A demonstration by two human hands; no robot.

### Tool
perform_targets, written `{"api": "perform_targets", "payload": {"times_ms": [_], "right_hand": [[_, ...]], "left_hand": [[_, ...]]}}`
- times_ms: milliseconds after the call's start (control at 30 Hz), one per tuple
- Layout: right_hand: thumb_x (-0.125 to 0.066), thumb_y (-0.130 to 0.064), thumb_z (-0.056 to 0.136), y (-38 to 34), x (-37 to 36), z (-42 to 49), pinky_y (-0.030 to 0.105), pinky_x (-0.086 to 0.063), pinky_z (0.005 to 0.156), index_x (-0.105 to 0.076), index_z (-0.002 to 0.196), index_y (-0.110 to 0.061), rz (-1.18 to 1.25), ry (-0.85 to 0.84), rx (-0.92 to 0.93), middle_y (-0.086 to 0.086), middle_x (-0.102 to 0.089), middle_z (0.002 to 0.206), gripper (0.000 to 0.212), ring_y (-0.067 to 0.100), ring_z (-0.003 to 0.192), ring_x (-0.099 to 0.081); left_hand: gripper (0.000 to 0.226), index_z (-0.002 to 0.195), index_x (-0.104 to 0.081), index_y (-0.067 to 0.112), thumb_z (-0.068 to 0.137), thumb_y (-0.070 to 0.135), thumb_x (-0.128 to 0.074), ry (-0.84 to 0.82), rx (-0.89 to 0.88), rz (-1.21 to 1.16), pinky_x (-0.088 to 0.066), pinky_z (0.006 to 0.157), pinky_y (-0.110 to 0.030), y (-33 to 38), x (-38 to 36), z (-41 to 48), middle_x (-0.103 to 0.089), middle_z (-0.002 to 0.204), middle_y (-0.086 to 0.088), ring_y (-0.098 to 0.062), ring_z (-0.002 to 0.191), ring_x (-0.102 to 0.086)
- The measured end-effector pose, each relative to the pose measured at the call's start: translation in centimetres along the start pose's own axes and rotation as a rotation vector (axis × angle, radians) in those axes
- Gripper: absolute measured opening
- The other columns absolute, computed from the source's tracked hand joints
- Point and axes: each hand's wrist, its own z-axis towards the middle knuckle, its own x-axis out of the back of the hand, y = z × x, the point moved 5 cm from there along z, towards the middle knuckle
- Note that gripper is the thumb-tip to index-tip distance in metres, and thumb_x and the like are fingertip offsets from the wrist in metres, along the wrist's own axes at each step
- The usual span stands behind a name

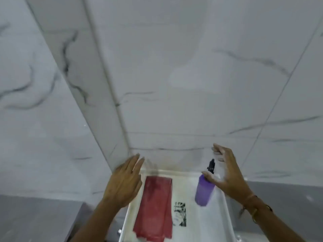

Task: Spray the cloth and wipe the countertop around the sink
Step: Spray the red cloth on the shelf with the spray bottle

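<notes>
A red cloth [154,208] lies flat on the left part of a white tray [225,206]. A purple spray bottle [203,191] with a black nozzle stands upright at the tray's right side. My left hand [124,180] hovers over the tray's left edge, fingers straight and apart, holding nothing. My right hand [225,173] is spread open just right of the bottle, thumb near its shoulder, fingers behind the nozzle, not closed on it.
White marble-veined wall tiles [174,75] fill most of the view, with a corner [108,84] at left. A grey countertop [35,215] runs at the lower left and lower right. A black printed label [180,213] lies on the tray between cloth and bottle.
</notes>
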Motion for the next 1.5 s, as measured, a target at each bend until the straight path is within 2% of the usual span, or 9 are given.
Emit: {"api": "perform_targets", "payload": {"times_ms": [133,233,367,733,867,1000,1200,1367,1500], "right_hand": [[-0.080,-0.022,0.069,3.4,-2.8,-1.8,0.022,-0.046,0.093,-0.046,0.129,-0.008,0.021,0.062,-0.107,0.003,-0.051,0.119,0.071,0.022,0.108,-0.057],[-0.079,0.000,0.069,4.3,-3.9,-1.8,0.010,-0.047,0.084,-0.051,0.119,-0.006,0.020,0.188,-0.126,0.007,-0.053,0.111,0.058,0.021,0.094,-0.060],[-0.071,0.010,0.073,4.8,-5.3,-1.4,0.012,-0.050,0.082,-0.048,0.114,-0.008,0.108,0.306,-0.168,0.009,-0.054,0.115,0.050,0.007,0.082,-0.064],[-0.077,0.000,0.063,5.0,-7.7,-1.1,0.001,-0.039,0.087,-0.038,0.130,0.001,0.070,0.449,-0.197,0.022,-0.047,0.129,0.078,0.005,0.113,-0.041],[-0.070,-0.001,0.061,1.8,-7.0,-0.6,0.000,-0.035,0.092,-0.038,0.131,0.010,0.013,0.382,-0.121,0.030,-0.044,0.129,0.079,-0.011,0.119,-0.037],[-0.074,0.004,0.059,-1.7,-7.9,-2.1,0.003,-0.038,0.095,-0.035,0.136,0.000,0.118,0.232,-0.078,0.009,-0.045,0.134,0.086,-0.010,0.121,-0.041],[-0.081,-0.008,0.069,-2.9,-12.1,-6.3,0.018,-0.043,0.098,-0.040,0.125,-0.040,0.346,0.022,-0.417,-0.026,-0.047,0.123,0.077,-0.008,0.116,-0.048],[-0.080,-0.031,0.069,-3.2,-15.9,-10.0,0.043,-0.047,0.102,-0.048,0.126,-0.042,0.433,-0.171,-0.653,-0.018,-0.055,0.125,0.066,0.011,0.118,-0.054],[-0.079,-0.034,0.070,-3.3,-17.4,-11.4,0.048,-0.053,0.094,-0.059,0.110,-0.041,0.454,-0.208,-0.757,-0.015,-0.065,0.106,0.045,0.013,0.100,-0.064]], "left_hand": [[0.057,0.139,-0.042,0.004,0.087,0.026,-0.042,-0.140,0.107,-0.136,-0.047,0.102,-0.040,0.0,-6.8,-3.2,-0.048,0.145,-0.015,-0.030,0.129,-0.051],[0.063,0.151,-0.002,0.015,0.098,0.039,-0.024,-0.275,0.221,-0.235,-0.017,0.118,-0.033,-0.5,-11.4,-5.0,-0.004,0.162,-0.005,-0.019,0.149,-0.007],[0.063,0.147,0.016,0.019,0.099,0.044,-0.016,-0.299,0.248,-0.302,0.006,0.111,-0.026,-0.3,-13.8,-5.8,0.016,0.159,0.001,-0.008,0.140,0.019],[0.063,0.144,0.020,0.022,0.100,0.032,-0.025,-0.267,0.301,-0.524,-0.013,0.122,-0.035,0.0,-15.0,-6.7,0.025,0.156,0.004,-0.011,0.147,0.011],[0.067,0.144,0.018,0.021,0.092,0.056,-0.007,-0.251,0.281,-0.522,-0.015,0.122,-0.037,0.3,-14.8,-6.6,0.022,0.157,0.003,-0.012,0.147,0.009],[0.076,0.144,0.017,0.018,0.086,0.064,0.003,-0.220,0.275,-0.522,-0.017,0.120,-0.038,0.4,-15.0,-6.9,0.020,0.157,0.000,-0.014,0.147,0.006],[0.072,0.144,0.019,0.017,0.090,0.059,-0.005,-0.262,0.276,-0.489,-0.020,0.121,-0.040,0.3,-14.1,-6.7,0.022,0.157,-0.004,-0.016,0.148,0.008],[0.080,0.142,0.020,0.019,0.080,0.068,0.010,-0.264,0.271,-0.496,-0.016,0.122,-0.036,0.5,-13.7,-6.8,0.019,0.158,-0.005,-0.015,0.148,0.008],[0.066,0.148,0.013,0.013,0.097,0.042,-0.016,-0.248,0.274,-0.499,-0.020,0.121,-0.038,0.4,-14.2,-6.8,0.016,0.160,-0.007,-0.016,0.149,0.005]]}}
